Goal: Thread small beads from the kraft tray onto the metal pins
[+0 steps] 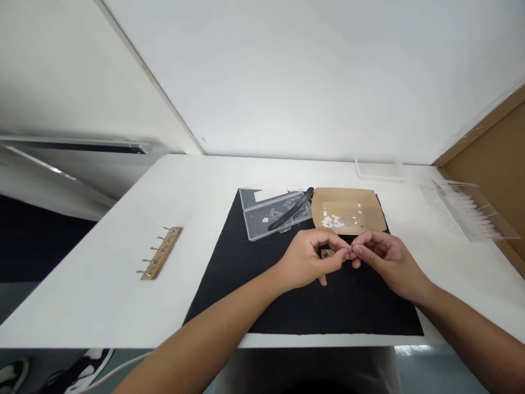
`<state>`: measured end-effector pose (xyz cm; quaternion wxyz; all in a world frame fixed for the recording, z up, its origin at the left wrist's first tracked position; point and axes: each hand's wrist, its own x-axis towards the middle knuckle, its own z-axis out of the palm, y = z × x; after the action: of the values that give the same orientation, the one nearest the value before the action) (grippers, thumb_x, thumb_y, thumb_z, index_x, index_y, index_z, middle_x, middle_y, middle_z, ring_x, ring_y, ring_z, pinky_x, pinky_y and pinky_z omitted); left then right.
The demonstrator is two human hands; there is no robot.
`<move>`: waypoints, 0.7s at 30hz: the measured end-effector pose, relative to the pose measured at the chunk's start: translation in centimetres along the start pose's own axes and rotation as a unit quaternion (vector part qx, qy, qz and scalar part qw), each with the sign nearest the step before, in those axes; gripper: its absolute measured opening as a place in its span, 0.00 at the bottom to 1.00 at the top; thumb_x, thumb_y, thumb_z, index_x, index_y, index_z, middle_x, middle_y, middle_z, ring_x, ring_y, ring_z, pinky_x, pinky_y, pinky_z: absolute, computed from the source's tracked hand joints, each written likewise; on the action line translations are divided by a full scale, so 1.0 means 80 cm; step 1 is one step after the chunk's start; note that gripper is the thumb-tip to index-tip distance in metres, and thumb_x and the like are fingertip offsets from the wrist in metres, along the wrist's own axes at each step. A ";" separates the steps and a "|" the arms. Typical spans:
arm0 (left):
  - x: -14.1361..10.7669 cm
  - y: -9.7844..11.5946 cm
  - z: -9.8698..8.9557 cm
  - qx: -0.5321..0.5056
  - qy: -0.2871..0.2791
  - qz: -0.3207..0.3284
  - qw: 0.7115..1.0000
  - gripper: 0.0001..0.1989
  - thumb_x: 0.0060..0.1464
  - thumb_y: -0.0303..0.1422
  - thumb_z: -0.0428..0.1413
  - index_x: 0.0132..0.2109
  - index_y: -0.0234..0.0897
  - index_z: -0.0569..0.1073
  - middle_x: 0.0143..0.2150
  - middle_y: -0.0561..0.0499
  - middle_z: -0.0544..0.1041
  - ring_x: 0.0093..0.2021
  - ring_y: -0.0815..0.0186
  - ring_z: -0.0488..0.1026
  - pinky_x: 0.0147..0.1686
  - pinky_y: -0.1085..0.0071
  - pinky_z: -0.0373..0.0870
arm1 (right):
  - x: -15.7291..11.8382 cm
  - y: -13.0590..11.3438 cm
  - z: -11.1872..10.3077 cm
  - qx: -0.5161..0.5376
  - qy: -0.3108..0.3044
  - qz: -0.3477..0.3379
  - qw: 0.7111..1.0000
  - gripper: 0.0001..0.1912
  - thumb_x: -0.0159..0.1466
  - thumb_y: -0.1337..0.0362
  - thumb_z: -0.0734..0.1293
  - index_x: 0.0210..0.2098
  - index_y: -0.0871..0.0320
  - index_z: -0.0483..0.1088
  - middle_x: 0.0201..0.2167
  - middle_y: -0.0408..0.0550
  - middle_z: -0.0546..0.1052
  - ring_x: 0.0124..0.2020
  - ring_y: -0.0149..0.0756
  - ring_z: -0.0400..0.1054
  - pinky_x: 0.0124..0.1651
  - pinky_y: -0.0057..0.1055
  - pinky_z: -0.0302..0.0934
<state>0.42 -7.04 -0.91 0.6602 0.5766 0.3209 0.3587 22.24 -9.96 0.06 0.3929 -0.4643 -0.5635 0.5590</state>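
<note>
Over the black mat (287,306), my left hand (314,256) and my right hand (383,260) meet fingertip to fingertip. Both pinch a tiny metallic piece (349,250), too small to identify. Just behind my left fingers a small wooden block (327,253) with a dark round part on it is partly hidden. Beyond the hands sits a brown paper tray (348,198) holding small white pieces (333,221). To its left lies an open clear plastic case (256,221) with clear pieces in it and a dark curved file (291,210) across it.
On the left of the white table (205,180) lies a wooden strip (163,254) with several metal pegs. A clear box of white pointed sticks (471,213) is at the right, near a brown board (492,164). A clear plastic holder (379,174) stands at the back.
</note>
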 end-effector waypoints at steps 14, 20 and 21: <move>-0.001 0.002 0.001 0.047 0.023 0.008 0.999 0.12 0.54 0.34 0.66 0.44 0.31 0.84 0.39 0.47 0.81 0.25 0.72 0.76 0.14 0.80 0.76 | 0.000 0.000 0.000 -0.012 0.019 0.005 1.000 0.15 0.67 0.50 0.74 0.38 0.56 0.77 0.28 0.45 0.80 0.32 0.34 0.76 0.40 0.30 0.72; -0.001 0.000 0.001 0.065 0.035 0.016 0.997 0.12 0.52 0.33 0.66 0.43 0.31 0.84 0.39 0.47 0.81 0.26 0.71 0.77 0.15 0.80 0.76 | -0.001 -0.002 0.002 -0.014 0.031 -0.005 0.999 0.15 0.67 0.50 0.75 0.38 0.56 0.77 0.28 0.45 0.81 0.31 0.34 0.77 0.39 0.31 0.73; -0.001 0.000 0.002 0.066 0.036 0.017 0.997 0.12 0.52 0.33 0.66 0.43 0.31 0.84 0.39 0.47 0.81 0.26 0.71 0.77 0.15 0.80 0.76 | -0.002 -0.001 0.002 -0.015 0.033 -0.007 0.999 0.15 0.67 0.50 0.75 0.38 0.56 0.77 0.28 0.46 0.81 0.31 0.34 0.77 0.39 0.32 0.73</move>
<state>0.48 -7.17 -0.89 0.6023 0.6113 0.3577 0.3682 22.09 -10.12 0.17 0.4080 -0.4841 -0.5622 0.5321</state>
